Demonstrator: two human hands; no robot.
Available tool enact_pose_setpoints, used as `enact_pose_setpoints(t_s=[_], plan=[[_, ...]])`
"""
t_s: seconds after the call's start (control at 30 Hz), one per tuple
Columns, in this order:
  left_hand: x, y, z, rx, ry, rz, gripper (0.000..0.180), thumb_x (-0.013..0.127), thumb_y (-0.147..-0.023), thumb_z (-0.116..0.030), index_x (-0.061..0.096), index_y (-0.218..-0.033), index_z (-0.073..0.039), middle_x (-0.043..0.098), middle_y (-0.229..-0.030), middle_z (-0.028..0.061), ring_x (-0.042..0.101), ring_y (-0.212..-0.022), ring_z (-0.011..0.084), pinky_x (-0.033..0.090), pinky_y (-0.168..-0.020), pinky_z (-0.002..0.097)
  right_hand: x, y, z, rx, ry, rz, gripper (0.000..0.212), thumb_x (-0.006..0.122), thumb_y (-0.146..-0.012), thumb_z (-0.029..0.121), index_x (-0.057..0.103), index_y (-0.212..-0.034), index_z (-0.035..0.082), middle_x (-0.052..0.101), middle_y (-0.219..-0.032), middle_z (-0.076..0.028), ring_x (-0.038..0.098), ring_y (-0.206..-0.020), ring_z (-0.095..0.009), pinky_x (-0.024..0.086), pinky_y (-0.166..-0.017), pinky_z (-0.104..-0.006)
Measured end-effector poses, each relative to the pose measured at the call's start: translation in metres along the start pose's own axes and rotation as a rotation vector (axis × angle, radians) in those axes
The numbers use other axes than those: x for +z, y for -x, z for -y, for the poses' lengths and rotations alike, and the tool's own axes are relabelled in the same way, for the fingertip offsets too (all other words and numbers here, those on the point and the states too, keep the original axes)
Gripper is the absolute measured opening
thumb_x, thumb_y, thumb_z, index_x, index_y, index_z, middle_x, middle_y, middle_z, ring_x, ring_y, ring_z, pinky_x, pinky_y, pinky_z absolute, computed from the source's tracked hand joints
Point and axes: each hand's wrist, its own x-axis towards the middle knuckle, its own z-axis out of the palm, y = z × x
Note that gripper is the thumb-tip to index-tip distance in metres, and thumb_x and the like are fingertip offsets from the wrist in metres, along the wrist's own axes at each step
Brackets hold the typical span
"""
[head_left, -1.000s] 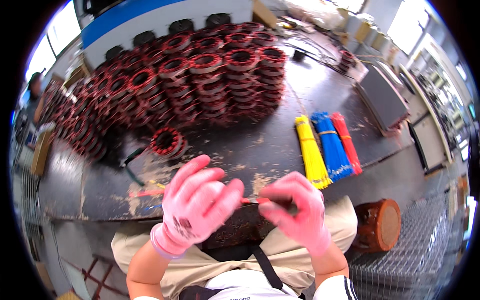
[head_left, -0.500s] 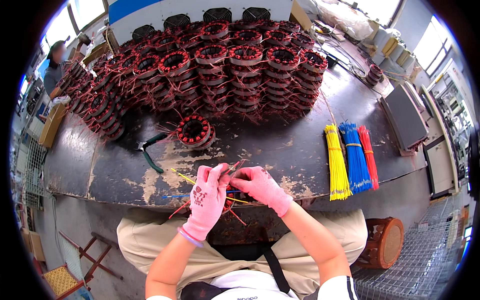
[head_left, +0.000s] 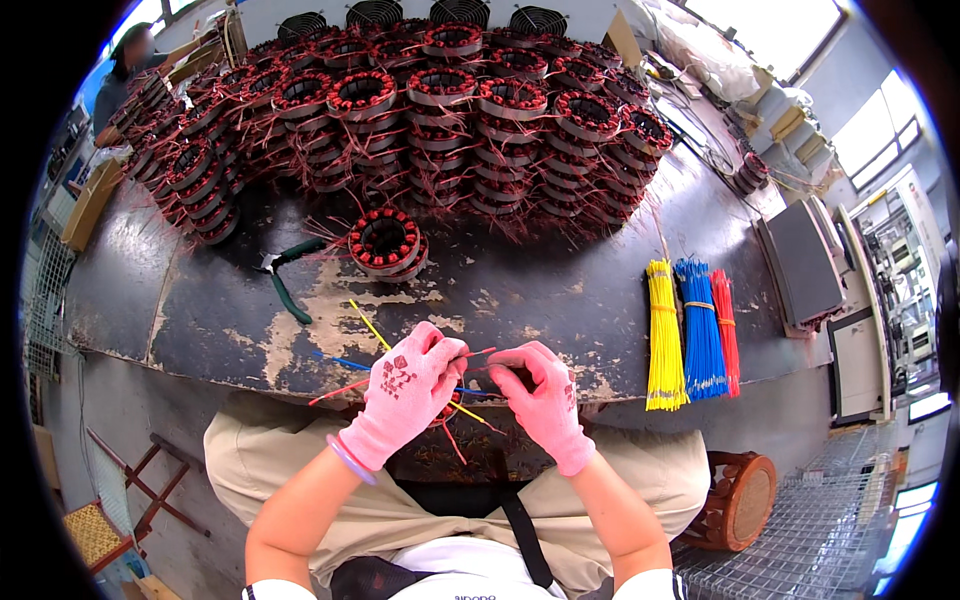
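Mostly hidden beneath the left hand (head_left: 412, 385), the coil ring (head_left: 447, 414) is at the near edge of the desk (head_left: 520, 270); a yellow wire (head_left: 368, 322) and a blue wire (head_left: 340, 360) stick out left of its fingers, which pinch a red strand (head_left: 481, 352). The right hand (head_left: 537, 395) curls its fingers just right of that strand; whether they grip anything, I cannot tell.

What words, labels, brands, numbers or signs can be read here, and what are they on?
I don't copy printed wording, but here is where it stands:
Left glove: small dark print on the back.
Right glove: dark print, too oblique to read.
White shirt: dark lettering, at the picture's lower edge.
Elsewhere: nothing I can make out.
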Motion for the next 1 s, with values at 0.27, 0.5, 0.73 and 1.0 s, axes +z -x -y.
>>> enact_pose_setpoints(t_s=[0.27, 0.5, 0.73, 1.0], plan=[[-0.012, -0.008, -0.006, 0.016, 0.027, 0.141, 0.014, 0.069, -0.087, -0.012, 0.071, -0.100, -0.010, 0.059, -0.096, 0.0096, 0.065, -0.081, 0.0306, 0.053, -0.070, 0.0408, -0.008, -0.012, -0.001, -0.242, 0.066, 0.043, 0.016, 0.066, -0.088, 0.001, 0.068, -0.104, 0.003, 0.069, -0.100, -0.011, 0.068, -0.091, -0.029, 0.055, -0.077, -0.0358], [-0.012, -0.007, -0.013, -0.006, -0.014, 0.146, 0.015, 0.072, -0.086, -0.015, 0.072, -0.101, -0.010, 0.061, -0.099, 0.0088, 0.066, -0.084, 0.0302, 0.054, -0.071, 0.0400, -0.013, -0.016, 0.005, -0.019, -0.070, 0.166, 0.014, 0.062, -0.094, 0.001, 0.067, -0.107, 0.000, 0.070, -0.089, -0.005, 0.060, -0.077, -0.008, 0.052, -0.069, -0.0274], [0.003, -0.004, -0.007, 0.127, -0.026, 0.080, 0.017, 0.076, -0.081, -0.014, 0.071, -0.097, -0.010, 0.065, -0.096, 0.0058, 0.066, -0.085, 0.0282, 0.054, -0.072, 0.0394, -0.020, -0.031, 0.001, 0.196, -0.178, 0.342, 0.012, 0.062, -0.095, 0.008, 0.066, -0.103, 0.001, 0.068, -0.089, -0.002, 0.057, -0.074, -0.007, 0.048, -0.065, -0.0250], [0.004, -0.001, -0.004, 0.122, 0.016, 0.106, 0.015, 0.076, -0.081, -0.015, 0.071, -0.094, -0.010, 0.066, -0.097, 0.0041, 0.066, -0.087, 0.0275, 0.054, -0.074, 0.0393, -0.028, -0.011, 0.000, -0.157, 0.264, 0.147, 0.033, 0.074, -0.086, 0.020, 0.067, -0.116, 0.009, 0.071, -0.109, -0.008, 0.070, -0.092, -0.021, 0.056, -0.079, -0.0357]])
